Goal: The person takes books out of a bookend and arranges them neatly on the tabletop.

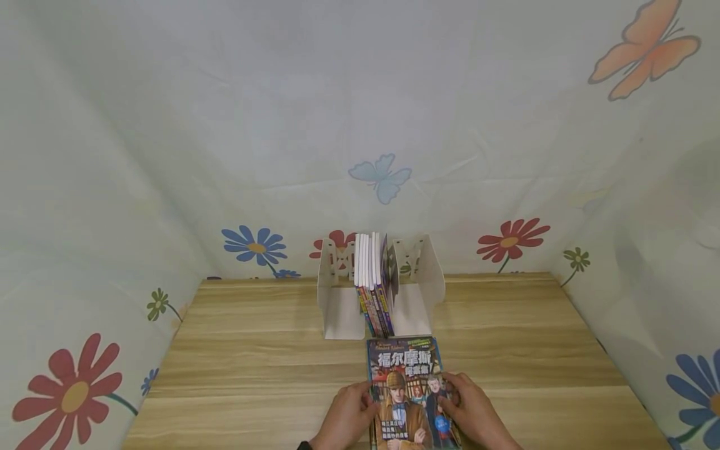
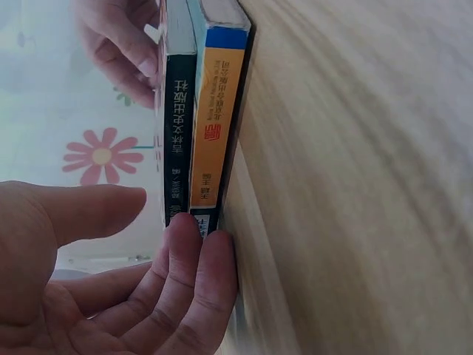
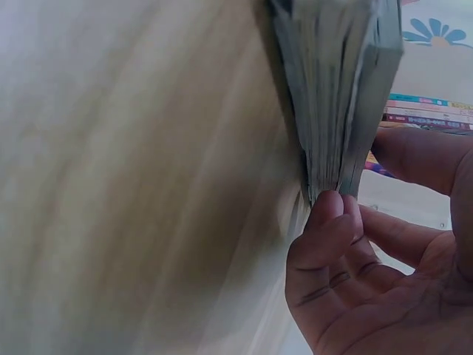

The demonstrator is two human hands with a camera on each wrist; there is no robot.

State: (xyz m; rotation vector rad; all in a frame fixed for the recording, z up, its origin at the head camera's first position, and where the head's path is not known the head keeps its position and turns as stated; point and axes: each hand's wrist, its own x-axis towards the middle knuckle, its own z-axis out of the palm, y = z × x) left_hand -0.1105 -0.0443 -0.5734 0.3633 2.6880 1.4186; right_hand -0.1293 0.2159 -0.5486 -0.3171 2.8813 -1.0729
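Note:
A stack of two books lies flat on the wooden table, the upper book (image 1: 402, 390) showing an illustrated cover with a man in a deerstalker cap. My left hand (image 1: 349, 409) is at the spine side, its fingertips against the black spine (image 2: 177, 133) and the lower book's orange spine (image 2: 214, 126); the thumb stands slightly off the cover. On the opposite side, my right hand (image 1: 471, 409) holds the stack, thumb over the cover's edge and fingertips against the page edges (image 3: 332, 111). The near end of the stack runs out of the head view.
Just behind the stack, a white book rack (image 1: 433, 275) stands on the table (image 1: 253, 362). Several upright books (image 1: 371, 275) lean together at its middle, beside a divider. Flower-printed fabric (image 1: 281, 125) encloses the table at the back and both sides.

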